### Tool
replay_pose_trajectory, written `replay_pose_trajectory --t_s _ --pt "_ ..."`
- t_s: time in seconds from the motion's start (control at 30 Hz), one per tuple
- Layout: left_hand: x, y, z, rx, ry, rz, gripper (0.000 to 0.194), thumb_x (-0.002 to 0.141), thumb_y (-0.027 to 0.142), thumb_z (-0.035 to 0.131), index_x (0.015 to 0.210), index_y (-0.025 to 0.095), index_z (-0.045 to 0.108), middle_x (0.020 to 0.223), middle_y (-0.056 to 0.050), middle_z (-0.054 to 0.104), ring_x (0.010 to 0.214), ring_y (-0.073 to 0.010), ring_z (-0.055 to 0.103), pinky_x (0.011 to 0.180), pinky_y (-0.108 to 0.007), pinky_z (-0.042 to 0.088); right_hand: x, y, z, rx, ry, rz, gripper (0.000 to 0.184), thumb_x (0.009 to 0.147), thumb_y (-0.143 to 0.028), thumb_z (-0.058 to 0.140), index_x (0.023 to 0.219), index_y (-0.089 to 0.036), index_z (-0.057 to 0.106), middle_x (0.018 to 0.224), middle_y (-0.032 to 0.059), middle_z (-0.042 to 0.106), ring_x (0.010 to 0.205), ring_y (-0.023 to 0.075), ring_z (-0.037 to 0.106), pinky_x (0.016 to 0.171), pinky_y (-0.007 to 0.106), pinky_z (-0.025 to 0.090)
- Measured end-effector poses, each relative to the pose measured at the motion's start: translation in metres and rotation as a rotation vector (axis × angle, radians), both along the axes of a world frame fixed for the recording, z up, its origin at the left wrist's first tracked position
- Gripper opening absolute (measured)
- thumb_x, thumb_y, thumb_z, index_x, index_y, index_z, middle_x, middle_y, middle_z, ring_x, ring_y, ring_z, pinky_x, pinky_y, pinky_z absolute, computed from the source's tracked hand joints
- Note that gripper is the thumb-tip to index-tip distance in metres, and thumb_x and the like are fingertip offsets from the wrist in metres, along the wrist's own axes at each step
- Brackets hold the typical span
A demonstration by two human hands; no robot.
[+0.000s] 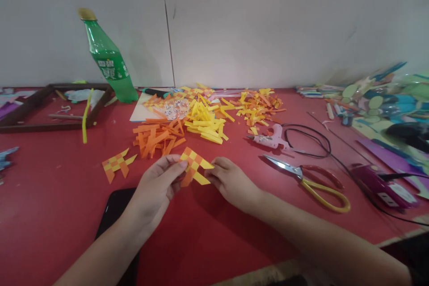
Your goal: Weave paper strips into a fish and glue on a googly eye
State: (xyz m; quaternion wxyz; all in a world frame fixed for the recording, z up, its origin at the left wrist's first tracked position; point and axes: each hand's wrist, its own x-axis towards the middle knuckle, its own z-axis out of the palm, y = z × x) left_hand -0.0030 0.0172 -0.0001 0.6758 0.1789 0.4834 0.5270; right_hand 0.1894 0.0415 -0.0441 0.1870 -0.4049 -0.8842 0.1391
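A woven paper fish (193, 166) in orange and yellow checks is held up in front of me. My left hand (163, 178) pinches its left side between thumb and fingers. At the fish's right, my right hand (231, 182) has its fingers closed on the tip of a yellow strip end. A second woven paper fish (118, 164) lies on the red table to the left. Behind my hands sit a heap of orange paper strips (157, 137) and a heap of yellow paper strips (208, 123).
Scissors (308, 181) and a pink glue gun (271, 137) with its black cord lie right. A green bottle (112, 69) stands back left beside a brown frame (43, 128). A black phone (115, 208) is under my left forearm. A purple power strip (385, 190) sits far right.
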Motion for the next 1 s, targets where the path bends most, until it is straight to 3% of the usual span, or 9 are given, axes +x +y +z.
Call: replay_pose_trajectory --t_s 0.17,0.3,0.5,0.6,0.73,1.0 --pt "0.001 0.000 -0.003 -0.012 0.035 -0.025 0.024 0.065 0.018 0.085 0.076 0.018 0.063 0.068 0.006 0.068 0.060 -0.0061 0.062 0.059 -0.014 0.049 0.002 0.001 -0.006 0.029 0.027 0.043 0.017 0.094 -0.016 0.054 0.080 -0.017 0.064 0.084 0.0089 0.064 0.085 0.0241 0.061 0.081 0.040 0.054" --pt "0.001 -0.004 -0.002 0.013 0.128 -0.147 0.021 0.068 0.023 0.085 0.078 0.018 0.067 0.066 0.005 0.068 0.060 -0.0072 0.061 0.058 -0.016 0.048 0.010 0.004 -0.001 0.022 0.116 0.065 0.013 0.093 -0.012 0.054 0.084 -0.018 0.059 0.084 0.0060 0.062 0.080 0.0188 0.060 0.075 0.032 0.054" --pt "0.003 -0.008 -0.004 0.113 0.433 -0.385 0.021 0.075 0.029 0.079 0.091 0.018 0.072 0.084 -0.004 0.079 0.078 -0.0163 0.072 0.073 -0.024 0.054 0.014 -0.006 0.025 0.144 0.492 -0.225 0.012 0.095 -0.017 0.053 0.084 -0.020 0.055 0.080 0.0018 0.058 0.073 0.0140 0.057 0.066 0.026 0.049" --pt "0.004 -0.009 -0.004 0.149 0.513 -0.455 0.019 0.078 0.031 0.075 0.092 0.018 0.072 0.091 -0.005 0.080 0.087 -0.0207 0.074 0.079 -0.028 0.056 0.008 -0.018 0.030 0.170 0.552 -0.113 0.008 0.092 -0.015 0.058 0.086 -0.020 0.058 0.079 0.0011 0.060 0.074 0.0135 0.058 0.067 0.025 0.048" --pt "0.006 -0.011 -0.003 0.192 0.530 -0.459 0.018 0.079 0.031 0.072 0.092 0.019 0.072 0.094 -0.004 0.080 0.091 -0.0208 0.075 0.081 -0.028 0.057 0.004 -0.023 0.026 0.283 0.479 -0.006 0.008 0.090 -0.011 0.060 0.088 -0.018 0.062 0.079 0.0034 0.062 0.077 0.0155 0.057 0.071 0.028 0.048" --pt "0.006 -0.016 -0.001 0.286 0.570 -0.453 0.013 0.080 0.028 0.069 0.091 0.021 0.072 0.092 -0.002 0.081 0.087 -0.0180 0.076 0.077 -0.024 0.060 0.007 -0.019 0.024 0.355 0.426 -0.005 0.008 0.089 -0.010 0.062 0.090 -0.018 0.064 0.079 0.0041 0.064 0.076 0.0158 0.055 0.072 0.030 0.048"
